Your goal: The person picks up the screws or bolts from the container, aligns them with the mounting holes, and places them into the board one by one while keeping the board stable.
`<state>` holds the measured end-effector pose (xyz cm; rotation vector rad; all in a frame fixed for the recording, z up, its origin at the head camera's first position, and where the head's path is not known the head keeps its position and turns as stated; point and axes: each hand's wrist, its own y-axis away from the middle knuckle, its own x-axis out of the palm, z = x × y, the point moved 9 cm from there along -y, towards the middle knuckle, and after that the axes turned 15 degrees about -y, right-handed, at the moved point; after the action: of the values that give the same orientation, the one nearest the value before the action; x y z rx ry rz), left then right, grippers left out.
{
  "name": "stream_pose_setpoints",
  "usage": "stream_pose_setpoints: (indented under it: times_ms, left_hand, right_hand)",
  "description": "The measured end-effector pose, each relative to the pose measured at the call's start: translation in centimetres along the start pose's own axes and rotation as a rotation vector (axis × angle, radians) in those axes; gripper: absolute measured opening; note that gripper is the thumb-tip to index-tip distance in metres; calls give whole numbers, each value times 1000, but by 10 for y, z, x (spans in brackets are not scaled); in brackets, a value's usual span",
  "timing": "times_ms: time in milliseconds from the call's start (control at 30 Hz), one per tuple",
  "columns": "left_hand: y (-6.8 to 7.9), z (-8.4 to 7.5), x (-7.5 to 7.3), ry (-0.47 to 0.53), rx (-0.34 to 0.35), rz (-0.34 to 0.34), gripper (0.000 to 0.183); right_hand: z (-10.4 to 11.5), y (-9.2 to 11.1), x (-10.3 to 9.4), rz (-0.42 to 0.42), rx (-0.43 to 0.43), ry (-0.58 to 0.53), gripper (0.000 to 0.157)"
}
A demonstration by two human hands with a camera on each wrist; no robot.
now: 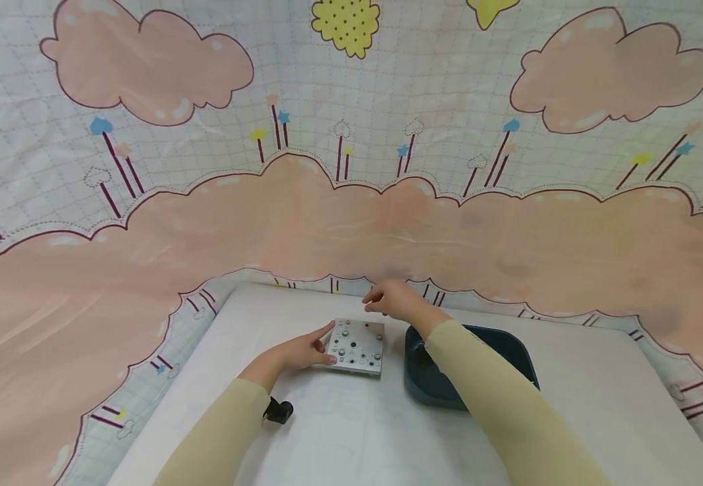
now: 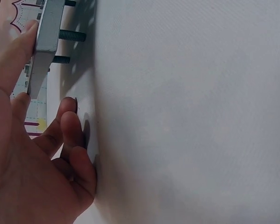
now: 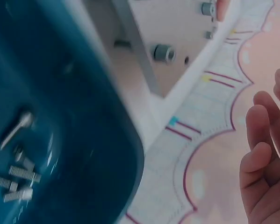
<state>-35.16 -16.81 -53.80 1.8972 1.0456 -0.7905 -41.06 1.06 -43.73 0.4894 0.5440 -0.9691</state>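
Left fingers clasp the metal plate; whether right fingers hold anything is unclear.

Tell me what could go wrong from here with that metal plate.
The metal plate might tip or swing: the left hand grips only its left side. The bolts poking out underneath could catch or scratch the white tabletop. The right sleeve crosses over the bin and might bump it, jostling the loose screws inside.
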Motion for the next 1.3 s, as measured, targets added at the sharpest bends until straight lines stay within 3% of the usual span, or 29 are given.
stream_pose_setpoints:
  times_ms: [267, 400, 667, 800, 1300]
  left_hand:
    - [-1, -2, -1, -20, 2, 3, 94]
    - [-2, -3, -2, -38, 8, 14, 95]
    - [-2, -1, -4, -113, -2, 33, 96]
    - [-6, -1, -5, -159, 1, 31, 96]
    - [-3, 1, -5, -129, 13, 33, 97]
  right_hand:
    - [-17, 43, -30, 18, -34, 36, 21]
    - [-31, 63, -41, 32, -96, 101, 21]
    - [-59, 89, -46, 80, -185, 214, 21]
    - [-68, 92, -40, 102, -189, 264, 20]
    - [-86, 67, 4, 210, -162, 406, 5]
